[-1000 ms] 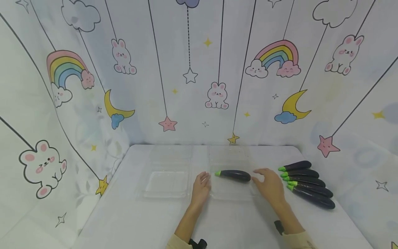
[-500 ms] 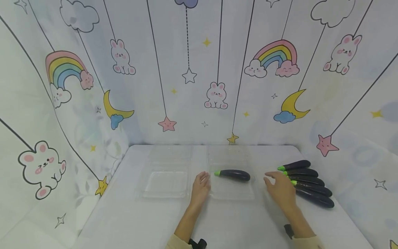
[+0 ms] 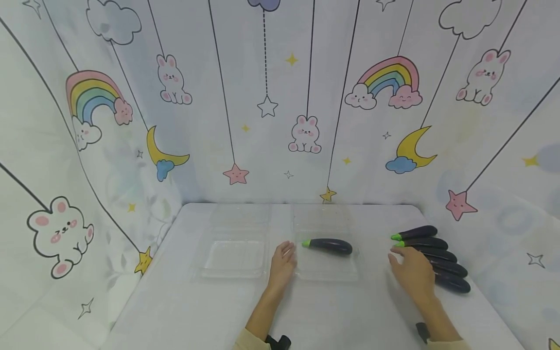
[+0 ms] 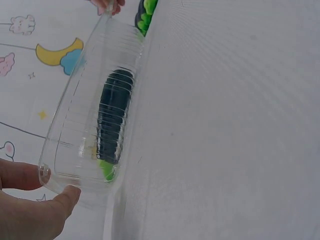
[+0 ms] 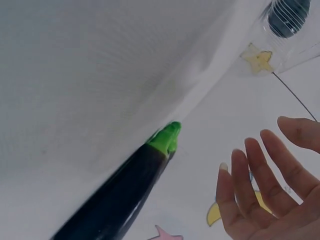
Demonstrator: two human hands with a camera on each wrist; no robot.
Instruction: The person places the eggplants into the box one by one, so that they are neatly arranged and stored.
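A dark purple eggplant with a green stem end (image 3: 330,246) lies in the right clear plastic container (image 3: 325,275). My left hand (image 3: 282,266) is at that container's left side; in the left wrist view, its thumb (image 4: 69,199) and a finger pinch the container's rim at a corner. My right hand (image 3: 413,272) hovers by the row of several eggplants (image 3: 450,283) at the right, partly covering their stem ends. Its fingers (image 5: 256,160) are spread and hold nothing in the right wrist view, with one eggplant (image 5: 115,195) close beside them.
A second clear plastic container (image 3: 234,260) stands on the left of the white table (image 3: 210,316). Both containers have clear lids (image 3: 321,217) folded back behind them. A cloth with printed bunnies and rainbows (image 3: 271,63) hangs around the table.
My right hand has moved right, away from the eggplant in the container, to the row of eggplants. My left hand and the containers have stayed in place.
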